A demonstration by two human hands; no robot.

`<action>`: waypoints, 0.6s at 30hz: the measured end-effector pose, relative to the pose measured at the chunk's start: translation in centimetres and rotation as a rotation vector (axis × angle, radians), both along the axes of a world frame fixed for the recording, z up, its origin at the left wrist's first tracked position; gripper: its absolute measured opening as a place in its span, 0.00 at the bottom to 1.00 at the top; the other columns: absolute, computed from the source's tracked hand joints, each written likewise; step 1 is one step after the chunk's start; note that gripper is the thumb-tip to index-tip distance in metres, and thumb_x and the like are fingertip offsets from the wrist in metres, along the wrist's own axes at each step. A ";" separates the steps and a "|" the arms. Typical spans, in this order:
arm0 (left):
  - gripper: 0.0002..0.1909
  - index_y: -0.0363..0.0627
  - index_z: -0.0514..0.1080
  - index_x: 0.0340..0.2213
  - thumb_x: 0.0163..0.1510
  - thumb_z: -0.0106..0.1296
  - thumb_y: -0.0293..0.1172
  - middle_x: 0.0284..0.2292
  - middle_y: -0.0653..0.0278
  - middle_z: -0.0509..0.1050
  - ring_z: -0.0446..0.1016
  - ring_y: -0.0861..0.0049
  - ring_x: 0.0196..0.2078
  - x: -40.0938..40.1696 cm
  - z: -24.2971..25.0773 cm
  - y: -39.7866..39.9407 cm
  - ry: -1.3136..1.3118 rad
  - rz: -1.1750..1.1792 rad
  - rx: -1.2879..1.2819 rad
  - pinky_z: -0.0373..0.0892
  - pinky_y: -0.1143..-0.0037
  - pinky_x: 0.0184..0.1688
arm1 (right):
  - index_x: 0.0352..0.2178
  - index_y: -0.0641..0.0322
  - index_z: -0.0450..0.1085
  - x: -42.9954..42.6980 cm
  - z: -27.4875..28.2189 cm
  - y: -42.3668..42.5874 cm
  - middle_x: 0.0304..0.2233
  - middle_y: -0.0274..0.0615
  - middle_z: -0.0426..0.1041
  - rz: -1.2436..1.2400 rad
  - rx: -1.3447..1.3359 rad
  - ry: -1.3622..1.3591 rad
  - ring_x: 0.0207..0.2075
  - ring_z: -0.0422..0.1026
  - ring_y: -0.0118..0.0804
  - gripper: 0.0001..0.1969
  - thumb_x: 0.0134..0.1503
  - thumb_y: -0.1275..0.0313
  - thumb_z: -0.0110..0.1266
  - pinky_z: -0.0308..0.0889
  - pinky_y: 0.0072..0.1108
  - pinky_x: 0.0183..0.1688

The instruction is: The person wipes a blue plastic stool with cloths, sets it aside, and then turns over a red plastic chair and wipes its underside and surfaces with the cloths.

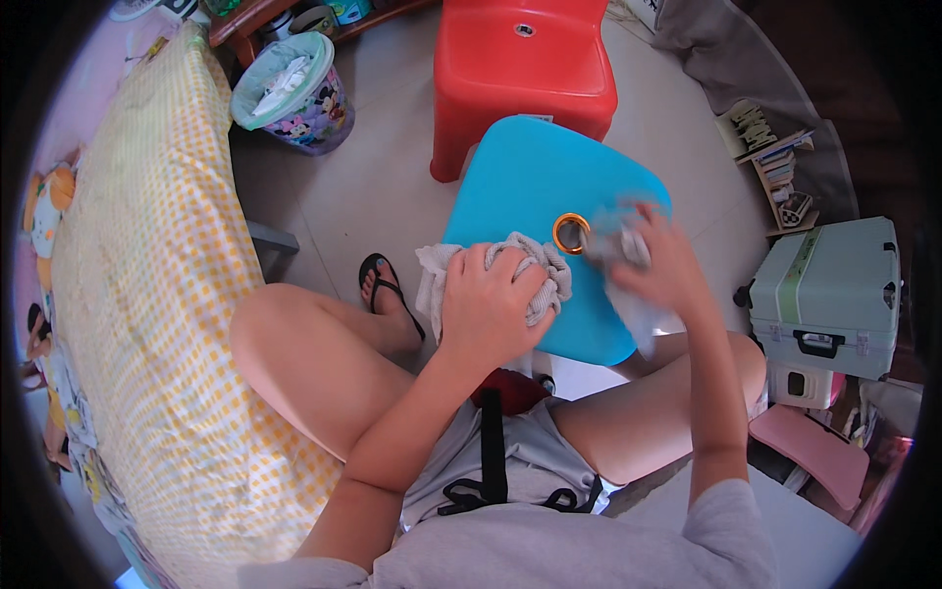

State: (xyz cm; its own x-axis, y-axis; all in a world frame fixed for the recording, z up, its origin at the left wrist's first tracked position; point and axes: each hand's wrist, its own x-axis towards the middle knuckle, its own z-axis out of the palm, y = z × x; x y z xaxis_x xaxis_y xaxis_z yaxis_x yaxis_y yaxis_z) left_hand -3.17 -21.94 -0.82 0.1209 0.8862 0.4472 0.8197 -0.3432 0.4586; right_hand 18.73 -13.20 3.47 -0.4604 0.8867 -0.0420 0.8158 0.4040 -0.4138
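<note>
A blue plastic stool (544, 177) stands between my knees, with a gold-rimmed hole (571, 233) in its seat. My left hand (489, 302) grips a bunched grey ribbed cloth (541, 258) from above, resting at the seat's near left edge. Part of that cloth spreads out to the left of my fingers. Over the right side of the seat, my right hand (659, 258) holds a crumpled, whitish-grey cloth (614, 235). Motion blurs this cloth and my fingers, and one end of it trails down past the seat's right edge.
A red plastic stool (524, 59) stands just beyond the blue one. At left are a bed with a yellow-checked cover (169, 243) and a lined waste bin (309, 103). A pale green suitcase (820, 294) and small bookshelf (776, 173) stand at right.
</note>
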 end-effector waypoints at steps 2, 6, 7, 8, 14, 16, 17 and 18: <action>0.14 0.52 0.73 0.27 0.32 0.59 0.36 0.32 0.66 0.68 0.65 0.62 0.36 0.0 0.0 0.3 0.006 -0.002 0.011 0.61 0.64 0.37 | 0.43 0.55 0.70 -3.1 -1.8 4.8 0.48 0.47 0.65 -0.046 0.169 0.089 0.49 0.65 0.52 0.26 0.38 0.63 0.59 0.63 0.36 0.48; 0.15 0.52 0.73 0.27 0.31 0.59 0.36 0.32 0.66 0.68 0.65 0.62 0.36 0.2 -0.4 0.5 -0.007 -0.005 0.033 0.61 0.64 0.37 | 0.43 0.55 0.70 -8.6 -3.0 8.8 0.48 0.46 0.66 -0.071 0.335 0.115 0.48 0.66 0.51 0.25 0.39 0.62 0.58 0.63 0.35 0.49; 0.15 0.52 0.73 0.27 0.31 0.59 0.36 0.32 0.66 0.68 0.65 0.62 0.36 0.3 -0.4 0.5 -0.003 0.002 0.032 0.61 0.64 0.37 | 0.42 0.55 0.70 -9.2 -2.7 8.5 0.48 0.46 0.66 -0.045 0.320 0.101 0.47 0.66 0.50 0.24 0.39 0.63 0.59 0.63 0.35 0.49; 0.15 0.52 0.73 0.27 0.31 0.59 0.36 0.32 0.66 0.68 0.65 0.62 0.36 0.4 -0.4 0.6 -0.008 0.000 0.031 0.61 0.64 0.37 | 0.41 0.55 0.70 -9.2 -2.5 8.2 0.47 0.46 0.66 -0.022 0.305 0.084 0.46 0.66 0.50 0.23 0.39 0.64 0.59 0.63 0.35 0.49; 0.15 0.51 0.72 0.27 0.31 0.59 0.36 0.32 0.65 0.68 0.65 0.62 0.36 -0.5 0.0 0.1 -0.011 -0.003 -0.012 0.61 0.64 0.37 | 0.36 0.54 0.70 -2.7 -2.9 -2.7 0.46 0.42 0.66 0.235 0.289 0.181 0.46 0.64 0.52 0.24 0.31 0.72 0.64 0.62 0.36 0.47; 0.15 0.50 0.72 0.26 0.31 0.59 0.36 0.32 0.65 0.68 0.65 0.61 0.36 -0.1 0.1 0.0 -0.009 -0.016 -0.015 0.61 0.63 0.38 | 0.35 0.54 0.69 -0.2 -1.3 -7.2 0.46 0.42 0.65 0.183 0.226 0.110 0.46 0.64 0.52 0.26 0.28 0.73 0.64 0.62 0.37 0.47; 0.15 0.50 0.72 0.26 0.31 0.59 0.36 0.32 0.65 0.68 0.65 0.61 0.36 -0.2 0.0 -0.1 -0.007 -0.013 -0.019 0.61 0.63 0.38 | 0.35 0.53 0.69 0.5 -1.2 -8.5 0.46 0.41 0.65 0.161 0.217 0.083 0.45 0.64 0.53 0.26 0.27 0.73 0.64 0.62 0.37 0.46; 0.15 0.50 0.72 0.26 0.31 0.59 0.36 0.32 0.64 0.68 0.65 0.61 0.36 -0.1 0.1 -0.1 -0.009 -0.012 -0.028 0.61 0.63 0.38 | 0.35 0.53 0.69 1.0 -1.1 -8.6 0.46 0.41 0.65 0.158 0.218 0.077 0.45 0.64 0.53 0.26 0.27 0.73 0.64 0.62 0.37 0.46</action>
